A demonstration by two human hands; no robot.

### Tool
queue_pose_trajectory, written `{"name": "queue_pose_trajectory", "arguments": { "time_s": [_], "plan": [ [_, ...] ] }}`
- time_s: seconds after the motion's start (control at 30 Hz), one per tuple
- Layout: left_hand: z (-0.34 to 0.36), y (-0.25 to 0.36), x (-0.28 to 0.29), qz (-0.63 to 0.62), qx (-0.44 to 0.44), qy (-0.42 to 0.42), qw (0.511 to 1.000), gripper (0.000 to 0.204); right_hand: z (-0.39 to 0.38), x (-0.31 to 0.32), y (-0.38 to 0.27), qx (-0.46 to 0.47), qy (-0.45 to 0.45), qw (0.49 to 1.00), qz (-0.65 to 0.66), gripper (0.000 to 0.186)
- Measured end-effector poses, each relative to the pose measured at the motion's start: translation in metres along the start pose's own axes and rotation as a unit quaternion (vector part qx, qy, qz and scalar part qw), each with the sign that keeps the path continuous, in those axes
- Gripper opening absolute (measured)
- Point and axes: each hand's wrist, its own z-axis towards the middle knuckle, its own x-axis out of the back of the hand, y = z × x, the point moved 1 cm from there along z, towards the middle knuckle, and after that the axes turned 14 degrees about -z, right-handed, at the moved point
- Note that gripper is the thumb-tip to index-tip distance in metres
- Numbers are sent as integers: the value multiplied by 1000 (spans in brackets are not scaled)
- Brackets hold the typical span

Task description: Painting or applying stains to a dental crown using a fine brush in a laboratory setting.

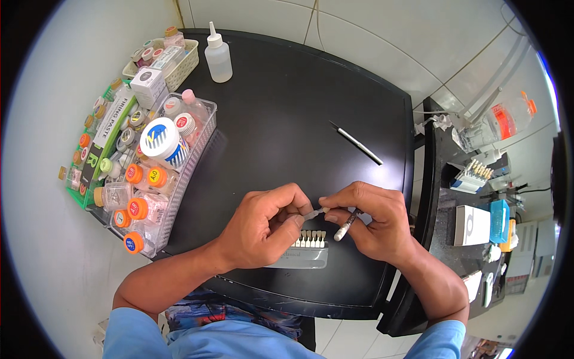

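Observation:
My left hand (pixel 263 224) and my right hand (pixel 373 218) meet over the near part of a black table (pixel 281 119). Between their fingertips they pinch a small grey tab (pixel 315 212) with a tooth-shaped tip. My right hand also grips a thin white brush (pixel 345 227), which points down and left. Just under the hands lies a grey shade guide (pixel 308 251) holding a row of several pale tooth samples (pixel 311 239), partly hidden by my left hand.
A clear tray (pixel 197 161) of orange-capped bottles and jars stands at the left, with a basket (pixel 179 69) behind it. A white squeeze bottle (pixel 218 57) stands at the back. A second thin brush (pixel 359 142) lies right of centre. A side table (pixel 478 209) holds boxes.

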Motion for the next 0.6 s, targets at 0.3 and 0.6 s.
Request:
{"name": "queue_pose_trajectory", "arguments": {
  "time_s": [0.3, 0.6],
  "plan": [
    [0, -4, -7, -69, 52, -19, 996, 15, 0, 4, 0, -27, -16, 999, 10, 24],
    [1, -4, 1, -75, 62, -1, 995, 15, -3, 16, 10, -43, 115, 992, 0, 15]
  ]
}}
